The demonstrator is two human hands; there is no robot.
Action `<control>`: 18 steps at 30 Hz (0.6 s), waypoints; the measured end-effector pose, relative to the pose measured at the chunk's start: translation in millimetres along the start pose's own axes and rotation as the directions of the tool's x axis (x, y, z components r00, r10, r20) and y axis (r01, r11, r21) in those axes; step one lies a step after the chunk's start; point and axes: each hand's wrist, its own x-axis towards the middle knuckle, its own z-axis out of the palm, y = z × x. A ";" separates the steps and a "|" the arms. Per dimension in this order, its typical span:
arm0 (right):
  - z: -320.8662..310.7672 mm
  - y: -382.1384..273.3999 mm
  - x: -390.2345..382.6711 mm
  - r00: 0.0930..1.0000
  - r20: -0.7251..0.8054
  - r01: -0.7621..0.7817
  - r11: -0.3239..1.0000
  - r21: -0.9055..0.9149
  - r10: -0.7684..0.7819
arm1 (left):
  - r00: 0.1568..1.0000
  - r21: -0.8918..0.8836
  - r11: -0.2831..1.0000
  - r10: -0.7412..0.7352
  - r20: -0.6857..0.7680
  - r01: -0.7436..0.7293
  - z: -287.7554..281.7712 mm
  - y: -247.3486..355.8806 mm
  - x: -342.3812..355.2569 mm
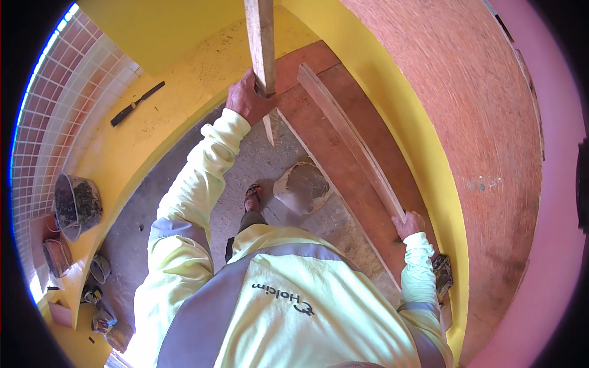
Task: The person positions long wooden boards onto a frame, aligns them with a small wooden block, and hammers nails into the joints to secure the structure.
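Note:
My left hand (pixel 250 99) is raised and closed around an upright wooden post (pixel 262 43). The post runs out of the top of the picture, and its lower end shows below my hand. Off to the right, my right hand (pixel 410 226) grips the near end of a long, narrow wooden plank (pixel 353 141). That plank slants away to the far left over a reddish-brown board surface (pixel 328 144). Part of my right fingers is hidden by the hand itself.
A handsaw (pixel 138 104) lies on the yellow ledge (pixel 184 67) to the left. Dark buckets (pixel 78 205) stand near the white grille (pixel 61 92). On the grey floor lies a round, dusty sack-like thing (pixel 300 187) by my foot. A yellow wall (pixel 392 104) curves along the right.

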 end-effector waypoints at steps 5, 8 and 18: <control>0.0 8.9 0.0 0.990 -0.090 0.105 0.994 -0.015 -0.106 | 1.000 0.007 1.000 -0.010 -0.014 0.010 6.2 1.1 -7.0; 3.5 0.7 -10.7 0.990 -0.004 0.140 0.990 -0.003 -0.140 | 1.000 -0.039 0.999 0.002 -0.012 -0.003 6.4 2.5 -11.6; -0.2 -29.6 -6.7 0.997 0.058 0.045 0.991 0.124 -0.052 | 0.994 -0.477 0.878 0.086 0.062 -0.046 25.3 -28.6 0.1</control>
